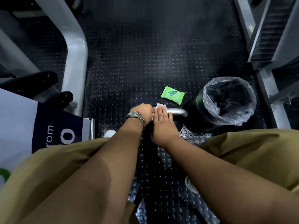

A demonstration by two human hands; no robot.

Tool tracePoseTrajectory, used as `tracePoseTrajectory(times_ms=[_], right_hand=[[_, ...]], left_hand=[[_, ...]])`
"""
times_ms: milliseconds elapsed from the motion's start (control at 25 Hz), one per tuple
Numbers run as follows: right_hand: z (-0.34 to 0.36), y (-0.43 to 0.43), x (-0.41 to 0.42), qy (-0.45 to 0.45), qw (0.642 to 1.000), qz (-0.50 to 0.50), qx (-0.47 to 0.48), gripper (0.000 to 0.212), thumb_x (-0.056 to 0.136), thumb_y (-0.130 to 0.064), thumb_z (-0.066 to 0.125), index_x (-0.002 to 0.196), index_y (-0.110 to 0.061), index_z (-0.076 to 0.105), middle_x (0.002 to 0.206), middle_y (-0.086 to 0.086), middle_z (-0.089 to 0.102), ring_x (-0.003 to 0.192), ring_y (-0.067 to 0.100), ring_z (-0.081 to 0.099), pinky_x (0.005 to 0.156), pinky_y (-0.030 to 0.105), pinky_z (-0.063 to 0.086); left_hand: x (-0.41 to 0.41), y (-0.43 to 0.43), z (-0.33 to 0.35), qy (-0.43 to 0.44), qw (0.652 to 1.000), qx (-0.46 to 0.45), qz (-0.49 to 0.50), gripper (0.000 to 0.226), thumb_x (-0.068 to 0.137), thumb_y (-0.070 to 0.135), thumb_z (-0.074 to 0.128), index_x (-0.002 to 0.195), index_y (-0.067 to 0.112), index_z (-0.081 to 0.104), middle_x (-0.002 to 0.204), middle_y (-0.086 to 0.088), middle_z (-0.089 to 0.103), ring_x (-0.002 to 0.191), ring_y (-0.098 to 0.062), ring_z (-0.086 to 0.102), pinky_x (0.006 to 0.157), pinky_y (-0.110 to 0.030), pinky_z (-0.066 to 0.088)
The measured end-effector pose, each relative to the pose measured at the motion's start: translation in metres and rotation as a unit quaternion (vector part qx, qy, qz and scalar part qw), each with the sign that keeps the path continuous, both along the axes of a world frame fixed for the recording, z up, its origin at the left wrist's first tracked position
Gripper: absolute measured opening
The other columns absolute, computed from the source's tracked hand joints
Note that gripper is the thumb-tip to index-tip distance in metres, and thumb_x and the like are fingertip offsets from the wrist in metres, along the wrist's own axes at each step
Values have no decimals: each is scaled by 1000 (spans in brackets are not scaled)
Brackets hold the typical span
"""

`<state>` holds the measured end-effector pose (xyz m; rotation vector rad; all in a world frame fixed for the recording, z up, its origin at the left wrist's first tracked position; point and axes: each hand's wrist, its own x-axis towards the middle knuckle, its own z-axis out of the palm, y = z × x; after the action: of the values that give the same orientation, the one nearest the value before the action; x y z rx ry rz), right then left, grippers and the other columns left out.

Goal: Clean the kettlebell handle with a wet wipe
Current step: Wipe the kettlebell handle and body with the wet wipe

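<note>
- White wet wipe (pixel 159 105) under flat, pressed-together fingers of right hand (pixel 161 122), on kettlebell handle (pixel 177 112).
- Left hand (pixel 142 111) curled closed at handle's left end.

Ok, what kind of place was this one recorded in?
Most likely a gym floor: black studded rubber flooring, grey painted steel machine frames on both sides, and a black kettlebell with a bare metal handle being wiped. A plastic-lined black bin stands nearby.
</note>
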<state>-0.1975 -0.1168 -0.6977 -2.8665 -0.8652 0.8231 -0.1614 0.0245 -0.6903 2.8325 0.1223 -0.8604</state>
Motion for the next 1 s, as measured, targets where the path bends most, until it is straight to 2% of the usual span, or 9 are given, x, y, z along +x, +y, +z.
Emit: tracePoseTrajectory(times_ms=[120,320,400,480,560,640,800,880,1000], right_hand=[[3,-20,9,-15,1000,7,-25,93,96,-38,44,159,1,-12,168,21,-16,156,35,-15,126,54,-1],[7,-52,29,27,986,-156,-45,108,92,-43,61,159,2,-10,169,23,-10,158,35,-5,126,54,0],[9,-38,23,14,992,-122,-29,111,91,-48,62,159,3,-9,168,24,-10,157,36,-7,126,55,1],[9,-22,11,3,999,-34,-13,107,92,-52,56,160,2,-8,169,23,-10,157,37,-10,125,56,2],[6,-19,3,-11,1000,14,-9,101,94,-52,49,160,1,-7,169,21,-13,157,35,-13,125,56,1],[7,-24,10,-8,1000,-17,-2,99,95,-48,49,161,0,-7,169,19,-12,157,33,-12,125,56,1],[5,-37,36,15,988,-151,-13,102,92,-45,58,160,2,-2,170,21,-4,158,33,-4,126,55,2],[10,-27,32,2,992,-128,-15,105,92,-49,58,160,2,-2,169,22,-4,158,35,-3,126,56,6],[13,-7,7,2,1000,-12,12,104,93,-52,55,161,1,-4,169,20,-9,157,33,-9,125,56,4]], left_hand=[[3,-1,4,10,1000,8,-11,31,105,39,44,115,29,72,113,-3,70,102,-27,66,75,-33,47],[2,-4,11,13,999,22,-39,25,107,39,48,114,24,68,115,-6,67,107,-29,64,76,-34,42],[1,-7,12,12,999,37,-33,26,106,37,48,114,23,69,115,-6,68,107,-29,65,76,-33,43],[1,-11,14,12,999,48,-13,27,104,33,48,114,23,71,116,-5,70,105,-29,67,75,-33,45],[2,-14,15,11,998,56,1,30,103,28,45,115,20,72,116,-5,72,104,-28,69,75,-33,47],[3,-16,18,18,999,50,-5,29,103,31,48,117,19,71,118,-7,71,106,-29,69,79,-34,49],[4,-12,21,21,998,43,-27,30,103,37,54,121,18,68,120,-10,70,108,-32,68,85,-37,51],[3,-13,20,18,998,51,-29,29,104,34,51,121,18,68,122,-9,70,109,-31,68,86,-37,51],[4,-15,21,21,998,63,-21,33,105,26,43,124,17,68,127,-8,69,115,-30,67,88,-38,51]])
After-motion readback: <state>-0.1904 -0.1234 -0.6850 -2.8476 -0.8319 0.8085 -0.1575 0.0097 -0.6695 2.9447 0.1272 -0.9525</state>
